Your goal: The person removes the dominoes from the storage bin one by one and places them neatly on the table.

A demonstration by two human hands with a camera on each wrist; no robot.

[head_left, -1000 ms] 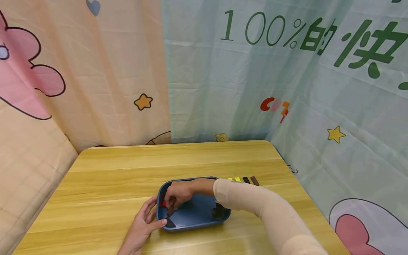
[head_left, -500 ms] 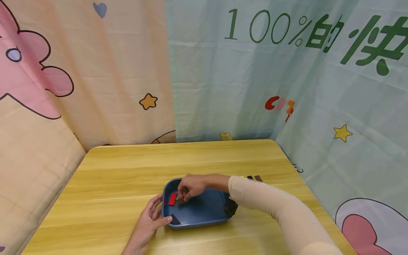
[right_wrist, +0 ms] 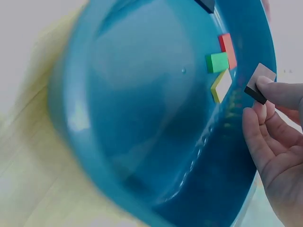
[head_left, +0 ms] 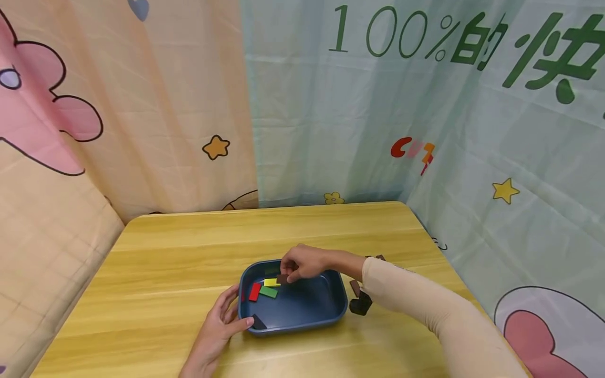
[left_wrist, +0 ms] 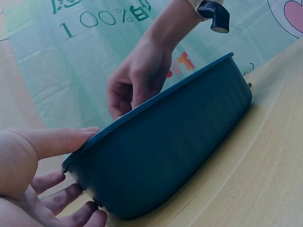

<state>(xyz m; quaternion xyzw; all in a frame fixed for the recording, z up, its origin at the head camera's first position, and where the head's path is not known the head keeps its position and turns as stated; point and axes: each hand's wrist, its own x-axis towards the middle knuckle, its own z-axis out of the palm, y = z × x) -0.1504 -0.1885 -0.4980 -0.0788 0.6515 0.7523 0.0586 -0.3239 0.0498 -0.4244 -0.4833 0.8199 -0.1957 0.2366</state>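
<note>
A blue plastic bin (head_left: 302,325) stands on the table. My left hand (head_left: 217,325) grips its left end, thumb on the rim and fingers against the outside wall. Inside lie a red block (head_left: 254,292), a green block (head_left: 268,292) and a yellow block (head_left: 271,282), close together near the left end, with a black block (head_left: 258,322) by the front left corner. Over the far side of the bin, my right hand (head_left: 302,261) pinches a small brown block (right_wrist: 260,78) between thumb and fingers, raised above the bin floor in the right wrist view.
Beyond the bin's far right corner, a brown block (head_left: 380,257) shows on the wooden table (head_left: 189,252), partly behind the right sleeve (head_left: 416,294). Another brown piece (head_left: 354,287) shows beside the bin. Printed curtains hang behind the table and at its sides.
My right hand has moved right and toward the bin's far side with the brown block, uncovering the red, green and yellow blocks. My left hand keeps its grip on the bin.
</note>
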